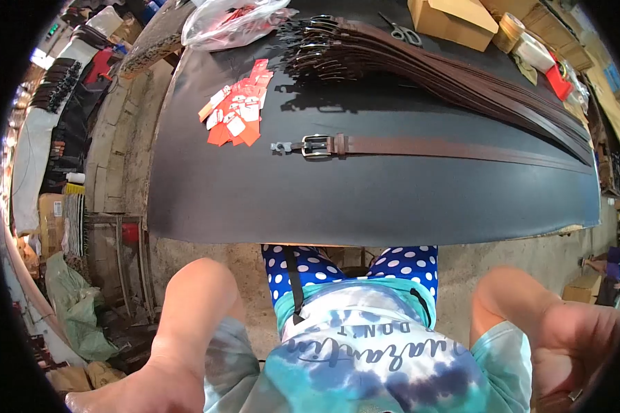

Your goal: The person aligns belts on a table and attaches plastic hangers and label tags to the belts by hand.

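My left hand (127, 394) is at the bottom left edge of the head view, its fingers out of sight. At the lower right my right hand (575, 341) shows mostly palm and wrist, with its fingers lost in the dark rim. Both are raised off the table, near my body, and touch nothing that I can see. A single brown belt (427, 148) lies straight across the black tabletop (365, 199), its silver buckle and a dark hanger clip at the left end. Beyond it is a thick stack of brown belts (420, 69), buckles bunched to the left.
Red and white tags (238, 107) are heaped on the table's left. Behind them sits a clear plastic bag (231, 24) with red contents. Black scissors (401, 31), an open cardboard box (455, 20) and tape rolls (510, 33) are at the back. More belts (55, 82) lie far left.
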### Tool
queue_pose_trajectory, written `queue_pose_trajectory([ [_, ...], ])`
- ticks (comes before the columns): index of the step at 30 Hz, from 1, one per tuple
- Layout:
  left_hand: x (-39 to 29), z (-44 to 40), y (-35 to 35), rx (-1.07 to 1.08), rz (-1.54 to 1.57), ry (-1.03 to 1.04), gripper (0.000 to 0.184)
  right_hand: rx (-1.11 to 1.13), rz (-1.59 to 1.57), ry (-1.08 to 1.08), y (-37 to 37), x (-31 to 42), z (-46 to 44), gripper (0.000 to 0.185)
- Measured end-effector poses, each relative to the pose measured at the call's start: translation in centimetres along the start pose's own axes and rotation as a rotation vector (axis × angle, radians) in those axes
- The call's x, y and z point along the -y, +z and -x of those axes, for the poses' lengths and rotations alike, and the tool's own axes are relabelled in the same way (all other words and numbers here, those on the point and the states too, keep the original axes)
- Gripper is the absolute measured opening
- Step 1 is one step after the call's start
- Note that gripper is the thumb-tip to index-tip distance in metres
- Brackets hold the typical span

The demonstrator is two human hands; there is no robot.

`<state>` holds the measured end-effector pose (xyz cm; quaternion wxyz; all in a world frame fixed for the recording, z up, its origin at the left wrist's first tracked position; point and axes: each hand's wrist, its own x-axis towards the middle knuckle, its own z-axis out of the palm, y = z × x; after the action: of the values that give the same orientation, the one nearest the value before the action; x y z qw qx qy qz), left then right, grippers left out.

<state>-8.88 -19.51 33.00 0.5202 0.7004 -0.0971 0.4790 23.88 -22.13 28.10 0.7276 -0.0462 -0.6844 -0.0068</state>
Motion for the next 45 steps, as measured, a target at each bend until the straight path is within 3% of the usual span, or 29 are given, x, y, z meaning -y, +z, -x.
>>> queue_pose_trajectory([
  [2,1.5,0.4,0.4,-0.027,0.003,-0.045,0.017,-0.051,-0.005,0.125,-0.1,0.6,0.2,0.014],
  [3,4.7,0.5,1.1,-0.104,0.078,0.232,0.018,-0.046,-0.006,0.123,-0.2,0.1,0.4,0.014],
  [4,6.5,0.5,1.5,-0.178,0.15,0.507,0.018,-0.079,-0.229,0.179,-0.2,-0.7,0.7,0.013],
  [5,4.3,0.5,1.2,-0.184,0.144,0.505,0.018,-0.112,-0.456,0.238,-0.3,-1.3,0.8,0.013],
  [7,-2.4,0.1,0.5,-0.177,0.091,-0.319,0.02,-0.121,-0.471,0.216,-0.5,-1.4,1.1,0.013],
  [9,-1.8,0.4,0.0,-0.121,0.125,-0.268,0.02,-0.133,-0.502,0.185,-1.1,-2.1,1.6,0.014],
  [11,0.1,0.5,-0.6,-0.07,0.145,-0.214,0.021,-0.012,0.016,0.27,-2.5,-3.6,3.3,0.011],
  [14,7.4,0.3,-0.7,-0.103,-0.079,0.467,0.027,0.177,0.815,0.372,-4.8,-6.2,7.1,0.015],
  [16,9.9,2.4,-1.6,-0.582,0.017,0.668,0.015,0.317,1.424,0.415,-6.0,-6.7,8.9,0.02],
  [17,11.4,2.9,-1.9,-0.803,0.024,0.38,0.011,0.156,0.698,0.515,-4.5,-10.4,8.9,0.022],
  [18,13.2,3.3,-2.1,-0.995,0.035,0.072,0.015,0.334,0.871,0.658,-7.4,-12.1,10.7,0.027],
  [19,16.8,2.9,-2.9,-0.966,-0.411,-0.173,0.015,0.445,0.955,0.722,-10.4,-14.1,13.2,0.031],
  [20,18.8,4.8,-4.6,-0.752,-0.599,-0.527,0.025,0.458,0.912,0.818,-14.7,-15.7,16.7,0.033],
  [22,23.9,7.7,-6.8,-0.223,-1.017,-0.641,0.035,0.421,0.974,1.098,-22.1,-16.6,22.1,0.036],
  [23,25.9,9.0,-7.2,-0.174,-1.066,-0.669,0.041,0.412,1.001,1.092,-25.6,-16.3,23.9,0.036],
  [25,28.7,11.5,-7.9,-0.033,-1.151,-0.736,0.055,0.659,1.216,1.088,-30.6,-15.5,25.7,0.04],
  [28,30.9,13.2,-7.9,0.059,-1.168,-0.798,0.06,0.634,1.16,1.106,-31.5,-13.7,25.1,0.042],
  [34,30.3,12.0,-9.0,-0.016,-1.042,-0.717,0.044,0.646,1.157,1.095,-29.9,-8.8,25.4,0.045],
  [36,29.4,11.0,-9.3,0.108,-0.964,-0.867,0.044,0.587,1.159,1.106,-29.8,-7.6,25.9,0.044],
  [38,29.4,9.5,-10.6,0.194,-0.975,-0.884,0.042,0.573,1.164,1.108,-29.7,-7.5,25.8,0.042],
  [40,30.6,7.0,-13.0,0.242,-1.074,-0.595,0.042,0.564,1.179,1.107,-29.4,-7.7,25.8,0.041],
  [42,32.6,2.8,-14.1,0.052,-1.206,-0.359,0.05,0.563,1.157,1.04,-29.7,-8.1,25.7,0.038],
  [45,34.7,-2.9,-16.2,0.176,-1.398,-0.269,0.07,0.582,1.151,1.021,-29.5,-8.3,25.3,0.035],
])
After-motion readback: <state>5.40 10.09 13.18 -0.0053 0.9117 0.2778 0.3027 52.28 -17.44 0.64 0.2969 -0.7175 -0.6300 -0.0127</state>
